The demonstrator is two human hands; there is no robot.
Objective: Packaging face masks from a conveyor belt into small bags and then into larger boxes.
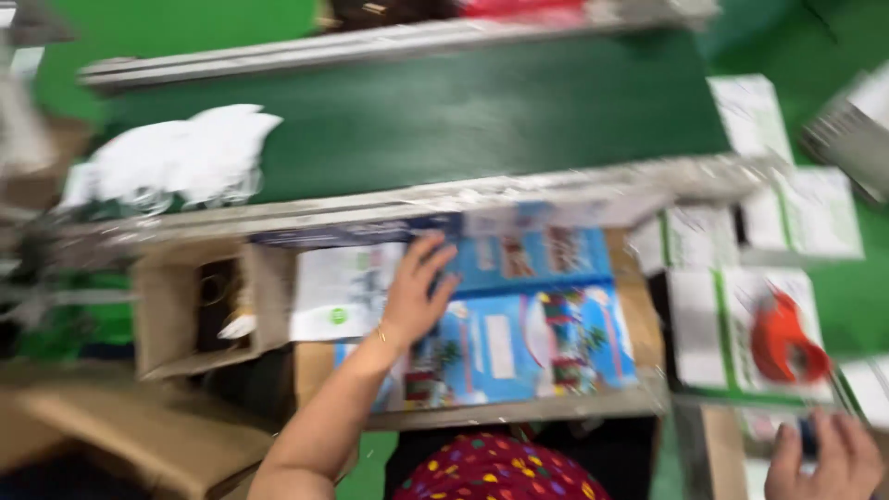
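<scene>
1. Blue printed boxes [528, 324] lie flat in a stack on the table [519, 407] right in front of us, pics of trees and red shapes on top; frame is motion-blurred so details are soft.
2. Our left hand [415, 294] rests palm-down on the boxes' left part, fingers [428, 252] spread apart & flat, pressing, not clamped on anything. A thin bangle sits at the wrist.
3. Just left of that hand, touching the blue boxes, lies a white leaflet-like sheet [341, 292] w/ a green dot.
4. Our right hand [824, 458] is well apart, at the bottom right corner, knuckles up over something dark; we can't tell if its fingers grip it or not.
5. Just above the right hand: a red tape dispenser [782, 338] on white-and-green cartons [704, 324], more of those stacked toward the right edge.
6. Left side: open brown cardboard box [190, 310], near the sheet.
7. Beyond the boxes' far edge runs a metal rail, then a green conveyor belt [463, 111], mostly bare, w/ a white plastic bag pile [176, 157] at its left end.
8. Table's near edge is a grey strip just under the boxes.
</scene>
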